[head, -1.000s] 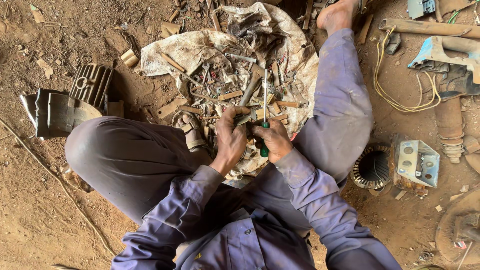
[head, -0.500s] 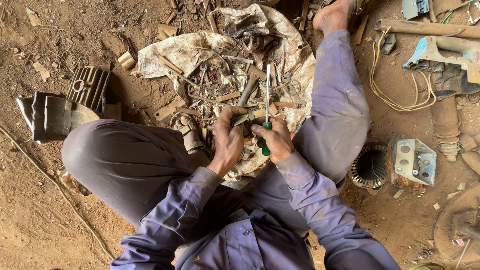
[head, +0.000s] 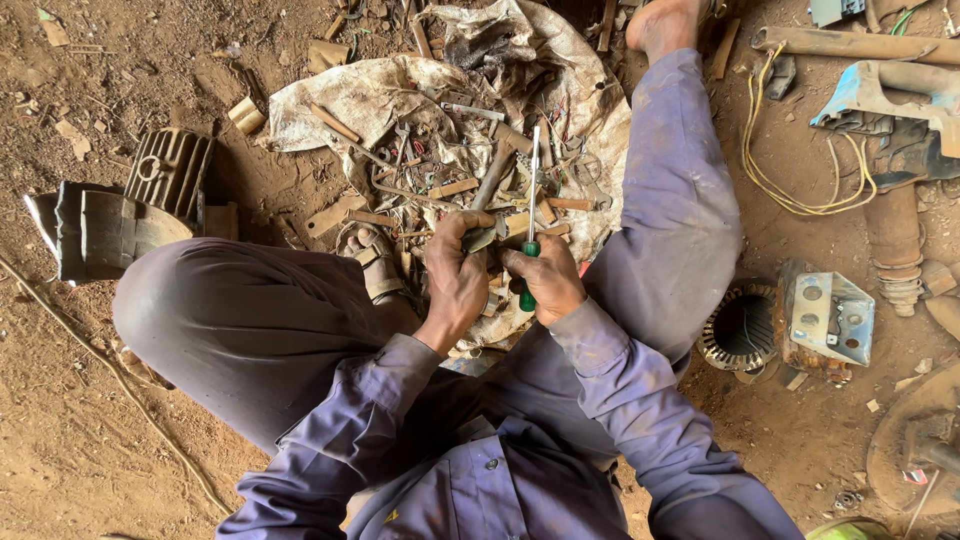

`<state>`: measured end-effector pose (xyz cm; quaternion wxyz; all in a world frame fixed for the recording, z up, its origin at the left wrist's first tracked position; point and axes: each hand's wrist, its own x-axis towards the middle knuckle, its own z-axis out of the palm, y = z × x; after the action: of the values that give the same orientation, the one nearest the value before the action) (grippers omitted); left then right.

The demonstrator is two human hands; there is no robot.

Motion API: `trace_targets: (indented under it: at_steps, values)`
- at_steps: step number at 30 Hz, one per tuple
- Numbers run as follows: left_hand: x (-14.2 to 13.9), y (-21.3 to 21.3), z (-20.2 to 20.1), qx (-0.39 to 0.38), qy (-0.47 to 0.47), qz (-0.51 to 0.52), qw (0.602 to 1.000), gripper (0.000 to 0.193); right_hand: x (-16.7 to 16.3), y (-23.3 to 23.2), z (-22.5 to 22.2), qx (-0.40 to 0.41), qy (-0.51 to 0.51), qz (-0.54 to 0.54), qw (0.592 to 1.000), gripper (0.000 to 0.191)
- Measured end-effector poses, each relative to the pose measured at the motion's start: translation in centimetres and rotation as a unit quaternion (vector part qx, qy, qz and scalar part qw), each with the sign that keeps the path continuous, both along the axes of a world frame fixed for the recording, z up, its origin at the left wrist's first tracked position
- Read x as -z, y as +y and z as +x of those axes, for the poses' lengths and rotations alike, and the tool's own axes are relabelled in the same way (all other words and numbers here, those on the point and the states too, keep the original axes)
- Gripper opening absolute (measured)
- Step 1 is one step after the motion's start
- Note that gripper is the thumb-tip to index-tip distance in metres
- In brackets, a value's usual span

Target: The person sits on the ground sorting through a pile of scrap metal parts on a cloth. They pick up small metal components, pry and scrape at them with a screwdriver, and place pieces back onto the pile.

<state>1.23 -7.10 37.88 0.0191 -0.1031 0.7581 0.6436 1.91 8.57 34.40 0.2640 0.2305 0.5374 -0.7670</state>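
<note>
Here, one small metal part (head: pixel 497 232) sits between the two hands, over the lower edge of a cloth (head: pixel 330 100) spread on the dirt. Left hand (head: pixel 455 268) is closed round the part's left end, thumb on top. Right hand (head: pixel 548 278) is clenched on a screwdriver (head: pixel 531 215): one green handle in the fist, one thin shaft rising straight up past the part. Hands sit close, nearly touching; whether the shaft touches the part cannot be told.

On the cloth: a heap of mixed scrap and tools, too tangled to count — bolts, rods, flat brown strips, at least one wrench (head: pixel 400 140).

Two legs in purple work trousers frame the heap, the left knee (head: pixel 230 310) bent up, the right leg (head: pixel 680 190) stretched out to one bare foot (head: pixel 662 22) at the top edge.

Left of the knee: two ribbed dark motor housings (head: pixel 120 210), side by side.

Right of the leg: one wound stator ring (head: pixel 740 330), touching one grey bracket (head: pixel 830 315) with round holes. Above them, one loop of yellow wire (head: pixel 790 170), one rusty pipe (head: pixel 850 43), one blue-painted casting (head: pixel 890 95).
</note>
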Motion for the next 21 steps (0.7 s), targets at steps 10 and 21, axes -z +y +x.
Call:
trace_targets:
  at_steps: [10, 21]
  values:
    - [-0.11, 0.23, -0.03, -0.008, -0.013, -0.038, 0.999, 0.031, 0.69, -0.81, 0.11, 0.012, -0.041, 0.06, 0.997, 0.013]
    - [0.52, 0.22, 0.17, -0.016, -0.038, 0.047, 0.998, 0.026, -0.27, -0.03, -0.2, -0.023, -0.014, 0.035, 0.999, 0.02]
